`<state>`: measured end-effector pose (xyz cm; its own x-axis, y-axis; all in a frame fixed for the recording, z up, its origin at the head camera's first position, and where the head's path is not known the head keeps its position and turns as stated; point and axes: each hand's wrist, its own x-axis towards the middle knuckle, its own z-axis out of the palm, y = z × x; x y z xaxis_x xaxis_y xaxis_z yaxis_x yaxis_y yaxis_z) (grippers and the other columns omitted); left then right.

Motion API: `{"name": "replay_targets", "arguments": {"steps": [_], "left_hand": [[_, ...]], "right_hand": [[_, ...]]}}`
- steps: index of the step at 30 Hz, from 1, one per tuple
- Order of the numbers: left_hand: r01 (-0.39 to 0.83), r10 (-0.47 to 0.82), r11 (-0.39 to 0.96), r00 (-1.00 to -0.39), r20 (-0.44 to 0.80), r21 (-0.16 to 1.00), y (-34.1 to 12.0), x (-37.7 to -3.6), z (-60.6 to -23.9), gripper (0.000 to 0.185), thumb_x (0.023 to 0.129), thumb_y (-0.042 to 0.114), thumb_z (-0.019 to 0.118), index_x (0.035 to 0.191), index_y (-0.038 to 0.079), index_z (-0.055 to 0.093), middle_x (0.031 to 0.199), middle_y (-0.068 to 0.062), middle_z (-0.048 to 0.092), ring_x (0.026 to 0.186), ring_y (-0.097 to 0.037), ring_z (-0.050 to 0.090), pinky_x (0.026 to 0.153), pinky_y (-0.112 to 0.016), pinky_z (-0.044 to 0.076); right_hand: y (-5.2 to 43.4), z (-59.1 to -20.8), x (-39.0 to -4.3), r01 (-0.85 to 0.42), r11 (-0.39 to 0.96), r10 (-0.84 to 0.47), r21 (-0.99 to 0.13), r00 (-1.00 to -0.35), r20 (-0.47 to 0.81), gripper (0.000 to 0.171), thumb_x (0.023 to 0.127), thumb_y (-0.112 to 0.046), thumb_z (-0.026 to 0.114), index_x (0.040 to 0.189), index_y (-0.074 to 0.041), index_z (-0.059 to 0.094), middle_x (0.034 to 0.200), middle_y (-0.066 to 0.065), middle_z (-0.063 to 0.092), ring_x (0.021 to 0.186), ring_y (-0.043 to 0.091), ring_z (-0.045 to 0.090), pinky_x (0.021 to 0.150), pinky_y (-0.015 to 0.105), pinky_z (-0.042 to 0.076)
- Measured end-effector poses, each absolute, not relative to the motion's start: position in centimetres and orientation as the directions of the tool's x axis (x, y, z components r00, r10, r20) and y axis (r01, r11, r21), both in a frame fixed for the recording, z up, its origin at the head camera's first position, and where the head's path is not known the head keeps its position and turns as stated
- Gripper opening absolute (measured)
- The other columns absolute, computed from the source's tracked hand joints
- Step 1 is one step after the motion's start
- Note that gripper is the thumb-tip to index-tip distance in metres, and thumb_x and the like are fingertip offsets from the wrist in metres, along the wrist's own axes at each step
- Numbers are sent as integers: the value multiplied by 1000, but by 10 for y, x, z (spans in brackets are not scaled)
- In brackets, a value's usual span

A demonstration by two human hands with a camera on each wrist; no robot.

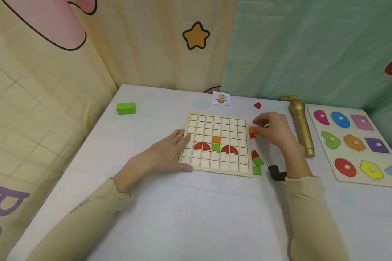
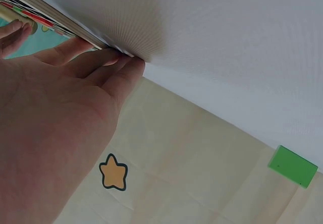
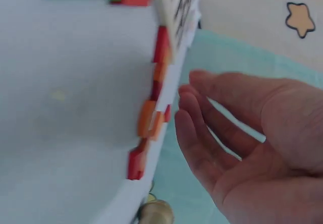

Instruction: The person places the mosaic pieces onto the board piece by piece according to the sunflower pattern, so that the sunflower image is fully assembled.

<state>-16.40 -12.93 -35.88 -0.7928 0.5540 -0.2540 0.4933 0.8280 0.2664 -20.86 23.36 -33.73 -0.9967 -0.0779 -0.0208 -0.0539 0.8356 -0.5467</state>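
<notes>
A square wooden grid board (image 1: 217, 124) lies on the white table. Several pieces sit in its cells: an orange square (image 1: 216, 139) above a green square (image 1: 216, 147), with red quarter-circle pieces (image 1: 201, 146) to either side. My left hand (image 1: 161, 152) rests along the board's left edge, fingers fairly straight, thumb at the near corner. Beyond the right edge, my right hand (image 1: 274, 128) hovers by a loose orange piece (image 1: 252, 130). In the right wrist view its fingers (image 3: 187, 128) are loosely bent with nothing between them, and loose red and orange pieces lie past them.
A small pattern card (image 1: 221, 98) lies behind the board. Loose green pieces (image 1: 257, 170) and a black pipe-shaped object (image 1: 276, 173) are at right, with a gold microphone (image 1: 302, 127) and a shape puzzle (image 1: 341, 173) farther right. At far left stands a green block (image 1: 126, 108).
</notes>
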Motion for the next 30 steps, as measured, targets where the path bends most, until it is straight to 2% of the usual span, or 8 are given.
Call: {"name": "replay_targets", "arguments": {"steps": [4, 9, 13, 21, 30], "left_hand": [[487, 552, 829, -793, -259, 274, -130, -163, -358, 117, 89, 75, 68, 170, 9, 15, 177, -18, 5, 165, -36, 5, 130, -54, 23], [494, 555, 827, -792, -255, 267, -130, -164, -356, 116, 89, 75, 67, 170, 9, 15, 177, -19, 6, 165, -36, 5, 130, -54, 24], [502, 561, 824, -789, -251, 265, -130, -165, -356, 116, 90, 75, 67, 170, 8, 16, 176, -19, 7, 165, -36, 6, 130, -54, 23], [504, 562, 823, -788, -251, 260, -129, -165, -356, 116, 90, 75, 67, 170, 8, 16, 177, -18, 7, 165, -36, 6, 130, -53, 23], [502, 563, 821, -789, -246, 271, -129, -163, -357, 116, 89, 74, 68, 169, 7, 16, 176, -19, 8, 165, -36, 6, 131, -53, 23]], "right_hand": [[241, -345, -212, 3, 852, -30, -524, -998, -55, 26, 101, -7, 68, 125, 3, 72, 119, 26, 71, 105, 37, 61, 93, 50, 58], [242, -351, -212, 1, 854, -24, -520, -999, -41, 21, 99, -4, 71, 118, 4, 74, 114, 26, 72, 103, 37, 61, 95, 51, 56], [244, -352, -212, 10, 848, -15, -530, -999, -45, 19, 99, -5, 72, 114, 5, 72, 109, 25, 70, 98, 36, 61, 90, 48, 56], [254, -346, -209, 22, 824, -16, -565, -998, -61, 17, 98, -11, 75, 108, 2, 72, 102, 21, 71, 89, 30, 62, 73, 30, 53], [229, -330, -204, -35, 806, -67, -591, -997, -34, 14, 99, -14, 74, 107, -3, 72, 102, 18, 71, 90, 29, 61, 71, 31, 52]]}}
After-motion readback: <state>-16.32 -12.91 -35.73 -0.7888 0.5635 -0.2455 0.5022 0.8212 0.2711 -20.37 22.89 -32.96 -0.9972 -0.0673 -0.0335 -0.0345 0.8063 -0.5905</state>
